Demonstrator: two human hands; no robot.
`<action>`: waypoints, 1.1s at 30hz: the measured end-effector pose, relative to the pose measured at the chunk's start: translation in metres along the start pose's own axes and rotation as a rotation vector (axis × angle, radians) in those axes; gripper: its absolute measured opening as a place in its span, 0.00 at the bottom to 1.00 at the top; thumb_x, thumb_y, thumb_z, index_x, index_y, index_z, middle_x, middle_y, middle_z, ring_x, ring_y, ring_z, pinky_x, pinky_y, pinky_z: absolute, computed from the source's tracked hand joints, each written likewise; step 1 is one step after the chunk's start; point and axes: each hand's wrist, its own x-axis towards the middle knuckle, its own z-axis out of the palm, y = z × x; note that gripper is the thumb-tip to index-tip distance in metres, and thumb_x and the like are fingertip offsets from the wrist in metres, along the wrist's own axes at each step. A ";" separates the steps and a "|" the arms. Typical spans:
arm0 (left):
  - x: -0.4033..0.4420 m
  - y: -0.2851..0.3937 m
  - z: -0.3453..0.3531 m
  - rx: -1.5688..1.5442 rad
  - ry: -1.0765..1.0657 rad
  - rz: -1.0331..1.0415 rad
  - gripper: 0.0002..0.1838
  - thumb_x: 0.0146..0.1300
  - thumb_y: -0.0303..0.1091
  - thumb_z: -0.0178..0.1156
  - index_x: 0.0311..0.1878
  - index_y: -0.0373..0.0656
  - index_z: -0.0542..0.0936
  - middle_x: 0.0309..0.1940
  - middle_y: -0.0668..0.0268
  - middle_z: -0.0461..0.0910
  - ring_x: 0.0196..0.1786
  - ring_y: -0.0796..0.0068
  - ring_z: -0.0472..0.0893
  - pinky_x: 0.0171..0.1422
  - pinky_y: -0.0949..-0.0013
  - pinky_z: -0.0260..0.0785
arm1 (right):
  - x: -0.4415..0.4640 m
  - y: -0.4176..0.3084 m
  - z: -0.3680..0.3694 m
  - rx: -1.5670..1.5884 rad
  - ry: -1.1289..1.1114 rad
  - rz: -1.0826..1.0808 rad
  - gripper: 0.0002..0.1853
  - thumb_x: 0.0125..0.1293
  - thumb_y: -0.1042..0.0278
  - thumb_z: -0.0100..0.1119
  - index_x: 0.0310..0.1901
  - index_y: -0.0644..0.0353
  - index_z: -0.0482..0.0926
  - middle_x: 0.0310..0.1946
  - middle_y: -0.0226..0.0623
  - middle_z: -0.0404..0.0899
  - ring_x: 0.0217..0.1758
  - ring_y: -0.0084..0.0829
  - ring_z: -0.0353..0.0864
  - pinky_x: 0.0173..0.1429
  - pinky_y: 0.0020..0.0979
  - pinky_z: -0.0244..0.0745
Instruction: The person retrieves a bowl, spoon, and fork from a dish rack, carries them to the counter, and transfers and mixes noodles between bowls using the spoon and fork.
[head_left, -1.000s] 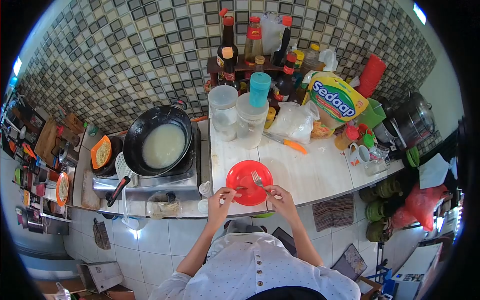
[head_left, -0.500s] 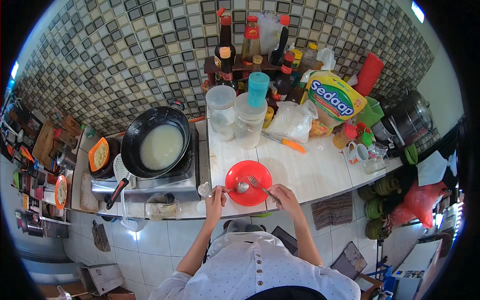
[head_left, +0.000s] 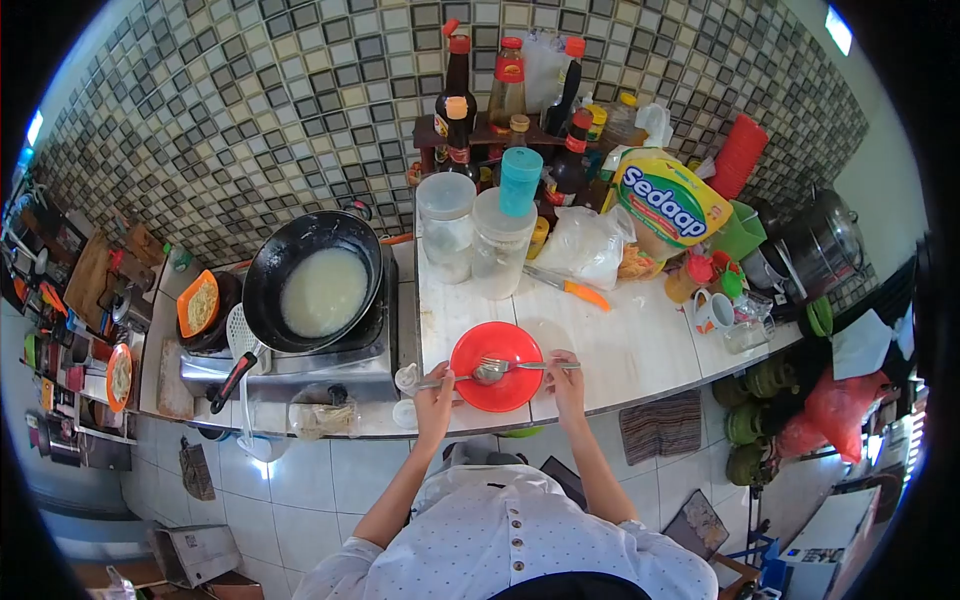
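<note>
A red plate (head_left: pixel 497 345) sits near the front edge of the counter. Across it lie a metal spoon (head_left: pixel 488 373) and a metal fork (head_left: pixel 515 366), nearly in one line, with the fork's tines over the spoon's bowl. At the plate's left rim my left hand (head_left: pixel 434 398) is closed on the spoon's handle, whose end sticks out past the fingers. Opposite, my right hand (head_left: pixel 566 388) is closed on the fork's handle beside the right rim. Whether the fingers also grip the plate's rim is hard to make out.
Left of the plate, a black wok (head_left: pixel 315 285) with cloudy liquid stands on a gas stove (head_left: pixel 375 380). Behind are clear canisters (head_left: pixel 446 225), sauce bottles (head_left: pixel 457 85) and a Sedaap packet (head_left: pixel 670 200). An orange-handled knife (head_left: pixel 585 293) and a mug (head_left: pixel 712 312) are to the right.
My right hand has moved to the plate's right side. The fork has swung from slanted to nearly level, its tines now over the spoon's bowl. The spoon has shifted slightly right.
</note>
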 end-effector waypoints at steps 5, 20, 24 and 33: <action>-0.002 0.003 0.001 -0.076 -0.032 -0.175 0.22 0.61 0.39 0.51 0.52 0.31 0.67 0.33 0.63 0.75 0.30 0.77 0.78 0.28 0.75 0.75 | 0.000 0.006 -0.001 0.074 -0.112 0.231 0.18 0.62 0.59 0.45 0.50 0.60 0.68 0.31 0.34 0.76 0.27 0.22 0.76 0.24 0.21 0.73; -0.077 0.026 -0.014 -0.220 0.151 0.009 0.15 0.59 0.25 0.51 0.49 0.30 0.70 0.33 0.61 0.77 0.31 0.76 0.78 0.28 0.74 0.77 | -0.038 -0.031 0.001 0.010 -0.375 0.277 0.18 0.63 0.62 0.45 0.51 0.61 0.69 0.35 0.34 0.76 0.29 0.21 0.76 0.25 0.24 0.75; -0.101 0.020 -0.045 -0.216 0.269 0.001 0.15 0.57 0.27 0.54 0.47 0.30 0.71 0.31 0.62 0.77 0.25 0.81 0.77 0.24 0.79 0.74 | -0.057 -0.025 0.024 -0.051 -0.477 0.238 0.17 0.64 0.63 0.43 0.50 0.63 0.70 0.35 0.33 0.76 0.31 0.21 0.76 0.26 0.24 0.76; -0.160 0.036 -0.183 -0.121 0.455 0.059 0.14 0.58 0.30 0.54 0.44 0.31 0.72 0.30 0.64 0.76 0.23 0.83 0.75 0.20 0.81 0.72 | -0.155 0.005 0.140 -0.007 -0.648 0.324 0.18 0.64 0.62 0.44 0.52 0.63 0.68 0.35 0.35 0.77 0.31 0.22 0.76 0.28 0.22 0.74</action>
